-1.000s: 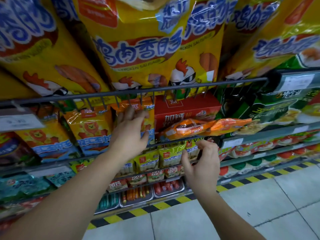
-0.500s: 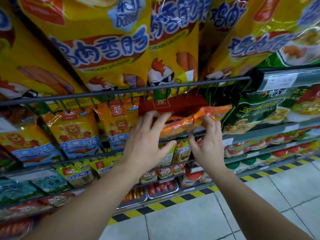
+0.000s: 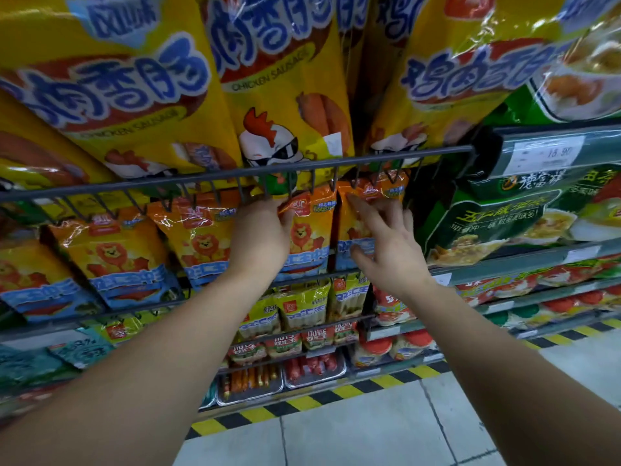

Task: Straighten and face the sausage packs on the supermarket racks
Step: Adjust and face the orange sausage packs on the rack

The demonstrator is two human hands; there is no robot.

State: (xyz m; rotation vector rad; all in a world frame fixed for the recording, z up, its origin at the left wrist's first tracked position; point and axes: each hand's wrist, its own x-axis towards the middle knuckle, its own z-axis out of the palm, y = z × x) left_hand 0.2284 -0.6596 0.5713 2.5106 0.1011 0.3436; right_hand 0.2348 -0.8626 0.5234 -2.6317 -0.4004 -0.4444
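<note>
The orange lion sausage pack (image 3: 311,237) stands upright and face out on the second rack, just under the wire rail (image 3: 336,164). Half a second ago it lay sideways across a red box, which no longer shows. The left hand (image 3: 260,237), then spread open against it, now has its grip clamped on the pack's upper left corner, thumb on the front and fingers going up behind the top edge. The right hand (image 3: 389,250) has left the pack's end for the end pack (image 3: 354,227) just beside it on the right. Its grip is apart, fingers spread, with the fingertips touching that pack's face and the thumb by its blue band. A dark gap runs between the two packs.

To the left, more lion packs (image 3: 201,240) lean in a row along the same rack. The rail's short prongs hang over the pack tops. Big yellow chicken sausage bags (image 3: 285,95) overhang from the rack above and hide what is behind them. The left hand covers the held pack's left side.

On the right, green packs (image 3: 497,223) sit under a shelf edge with a price tag (image 3: 551,154). Below come yellow-green sausage packs (image 3: 302,307), then metal trays (image 3: 316,381) of loose sausages. Past those is a black-and-yellow floor stripe (image 3: 302,403) and grey tiles (image 3: 353,438). Both forearms cross the lower racks and hide parts of them.
</note>
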